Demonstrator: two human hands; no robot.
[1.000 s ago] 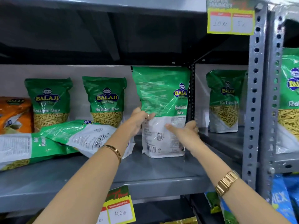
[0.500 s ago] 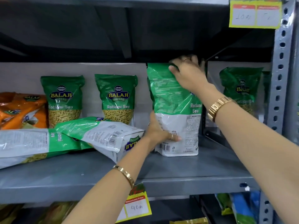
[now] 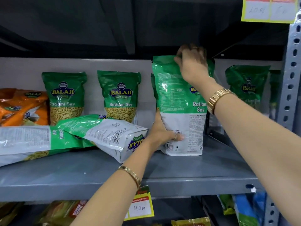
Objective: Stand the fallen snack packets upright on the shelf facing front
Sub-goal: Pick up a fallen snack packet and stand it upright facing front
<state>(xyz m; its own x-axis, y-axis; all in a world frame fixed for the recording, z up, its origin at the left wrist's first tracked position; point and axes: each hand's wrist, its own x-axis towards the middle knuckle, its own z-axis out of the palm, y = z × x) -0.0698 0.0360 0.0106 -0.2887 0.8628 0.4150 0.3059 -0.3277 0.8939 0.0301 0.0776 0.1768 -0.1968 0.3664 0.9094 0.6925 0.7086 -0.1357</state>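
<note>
The tall green-and-white foil snack packet [image 3: 180, 110] stands on its base on the grey metal shelf [image 3: 162, 181], but its printed back panel with the barcode faces outward, so it is upright and not yet front-facing. The right hand [image 3: 193, 66] pinches the packet's top seal, fingers curled closed over the edge; the left hand [image 3: 160, 132] wraps the packet's lower left side, thumb pressed flat on the white panel and the other fingers hidden behind.

To finish this step well, the packet likely needs turning about its upright axis: keep the base flat on the shelf, steer with the lower hand, and let the top pinch only steady it, since the contents will probably shift and bulge if squeezed.

Just left of the packet, a second green-and-white packet [image 3: 104, 134] lies fallen, its base end touching the left wrist area, resting partly on a third fallen packet [image 3: 27, 141] further left. Behind those, two green sev packets [image 3: 64, 95] [image 3: 119, 93] stand upright facing front, showing yellow strands through their windows. Far left of the held packet, crumpled orange packets [image 3: 19, 106] lie slumped. Right of it, beyond a post, another green packet [image 3: 247, 84] stands upright.
</note>
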